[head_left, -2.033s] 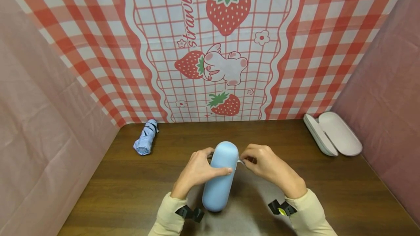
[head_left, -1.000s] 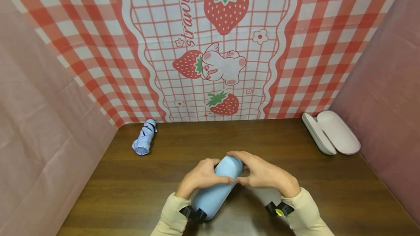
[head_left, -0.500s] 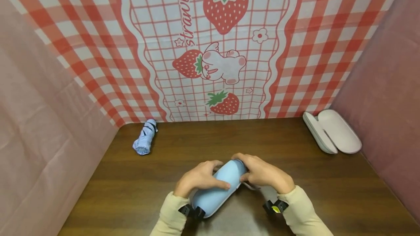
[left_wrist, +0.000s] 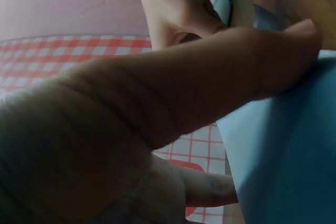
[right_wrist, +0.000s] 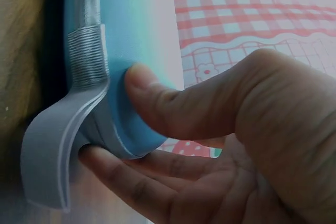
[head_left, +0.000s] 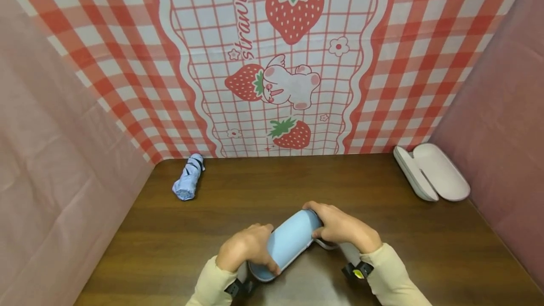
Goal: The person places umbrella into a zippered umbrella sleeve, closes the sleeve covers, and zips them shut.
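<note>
A light blue, capsule-shaped hard case (head_left: pixel 293 237) lies diagonally on the table in the head view, near my body. My left hand (head_left: pixel 246 247) holds its near left end, thumb on the front side and fingers on the far side. At the far right end my right hand (head_left: pixel 344 225) grips the case between thumb and fingers. A grey strap (right_wrist: pixel 47 150) loops out from that end below the right thumb, beside a ribbed band (right_wrist: pixel 86 56) on the seam. The left wrist view shows the left thumb against the blue shell (left_wrist: pixel 294 156).
A folded light blue umbrella (head_left: pixel 188 178) lies at the table's back left. An opened whitish case (head_left: pixel 439 171) stands at the back right. A strawberry-printed checked cloth (head_left: pixel 293 60) hangs behind the wooden table (head_left: pixel 170 244), with pink cloth on both sides.
The case has turned from nearly upright in view to a diagonal lie. My right hand has gone from pinching the strap to gripping the far end; my left has slid to the near end.
</note>
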`<action>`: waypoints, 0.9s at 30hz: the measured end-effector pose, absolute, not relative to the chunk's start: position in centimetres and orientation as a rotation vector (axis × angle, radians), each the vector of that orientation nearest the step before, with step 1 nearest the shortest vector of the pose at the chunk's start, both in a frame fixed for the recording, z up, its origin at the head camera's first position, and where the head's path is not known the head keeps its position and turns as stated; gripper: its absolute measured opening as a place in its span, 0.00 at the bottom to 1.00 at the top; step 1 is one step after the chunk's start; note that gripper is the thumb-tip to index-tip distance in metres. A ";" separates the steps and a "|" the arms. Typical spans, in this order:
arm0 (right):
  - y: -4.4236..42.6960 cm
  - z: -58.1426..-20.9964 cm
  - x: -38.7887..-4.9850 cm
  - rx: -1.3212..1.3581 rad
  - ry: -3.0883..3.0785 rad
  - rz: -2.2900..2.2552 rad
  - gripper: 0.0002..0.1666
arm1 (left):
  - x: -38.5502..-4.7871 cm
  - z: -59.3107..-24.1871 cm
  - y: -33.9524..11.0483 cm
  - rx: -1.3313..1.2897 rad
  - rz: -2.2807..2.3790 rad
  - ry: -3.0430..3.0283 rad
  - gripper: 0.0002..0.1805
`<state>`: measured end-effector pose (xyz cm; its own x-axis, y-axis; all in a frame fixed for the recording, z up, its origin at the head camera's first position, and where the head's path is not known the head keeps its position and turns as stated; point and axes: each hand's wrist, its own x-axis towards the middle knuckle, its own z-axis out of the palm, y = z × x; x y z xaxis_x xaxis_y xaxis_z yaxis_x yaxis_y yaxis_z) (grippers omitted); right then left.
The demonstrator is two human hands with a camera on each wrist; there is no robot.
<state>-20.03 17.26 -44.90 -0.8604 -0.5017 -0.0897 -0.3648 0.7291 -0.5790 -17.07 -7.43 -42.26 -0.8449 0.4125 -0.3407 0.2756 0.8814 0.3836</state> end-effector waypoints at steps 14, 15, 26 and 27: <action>18.3 -45.2 -19.2 -0.829 2.828 -0.814 0.34 | -18.3 -43.1 -10.2 0.459 0.771 2.718 0.35; 18.5 -45.4 -19.1 -0.852 2.840 -0.823 0.35 | -18.5 -43.3 -10.4 0.447 0.788 2.725 0.35; 19.3 -45.7 -17.3 -0.903 2.853 -0.877 0.34 | -19.9 -44.6 -11.3 0.268 0.944 2.837 0.34; 19.3 -45.7 -17.1 -0.905 2.830 -0.895 0.34 | -20.0 -44.7 -11.4 0.276 0.959 2.854 0.31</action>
